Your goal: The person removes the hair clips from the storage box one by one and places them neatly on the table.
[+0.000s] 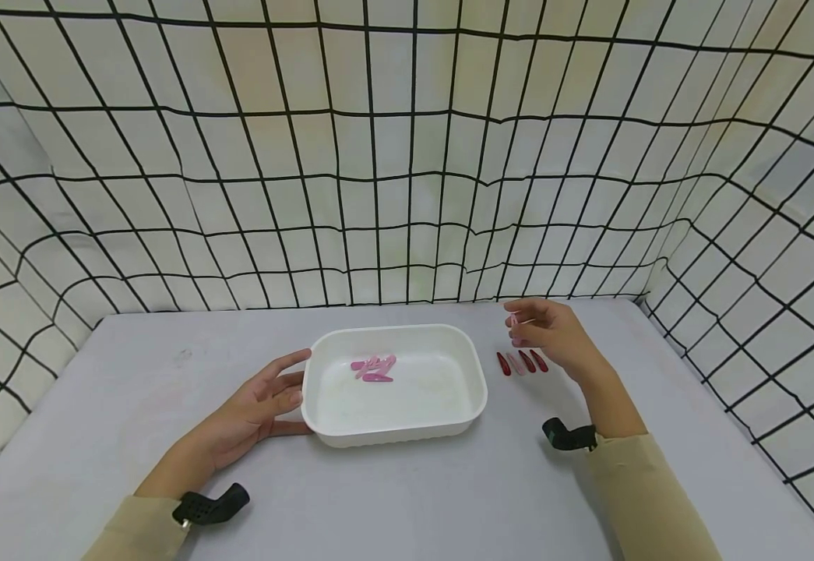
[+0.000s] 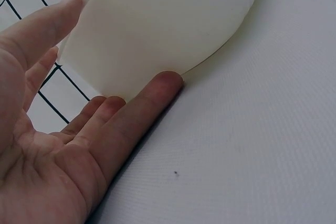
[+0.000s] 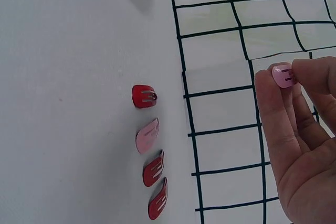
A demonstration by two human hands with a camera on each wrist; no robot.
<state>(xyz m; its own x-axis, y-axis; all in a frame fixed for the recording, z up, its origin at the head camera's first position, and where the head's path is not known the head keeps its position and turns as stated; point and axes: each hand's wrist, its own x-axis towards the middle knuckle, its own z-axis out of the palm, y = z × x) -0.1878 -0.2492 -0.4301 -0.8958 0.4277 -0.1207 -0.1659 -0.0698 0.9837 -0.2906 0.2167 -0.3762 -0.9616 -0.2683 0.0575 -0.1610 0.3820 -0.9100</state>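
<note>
A white rectangular tray (image 1: 407, 417) stands on the table with several pink snap hair clips (image 1: 377, 378) clustered toward its left side. My left hand (image 1: 259, 409) rests against the tray's left end; its fingers, fairly straight, touch the wall in the left wrist view. To the right of the tray, my right hand (image 1: 550, 331) is raised over the table and pinches a pink snap hair clip (image 3: 283, 76) between thumb and fingers. Below that hand lies a short row: one pink clip (image 3: 147, 136) and three red clips (image 3: 154, 168).
Pale cloth covers the table (image 1: 392, 499). A black wire grid (image 1: 414, 179) rises along the back edge and both sides, with whitish sheeting behind it. Each wrist wears a black band, the right one (image 1: 569, 435) close to the sleeve.
</note>
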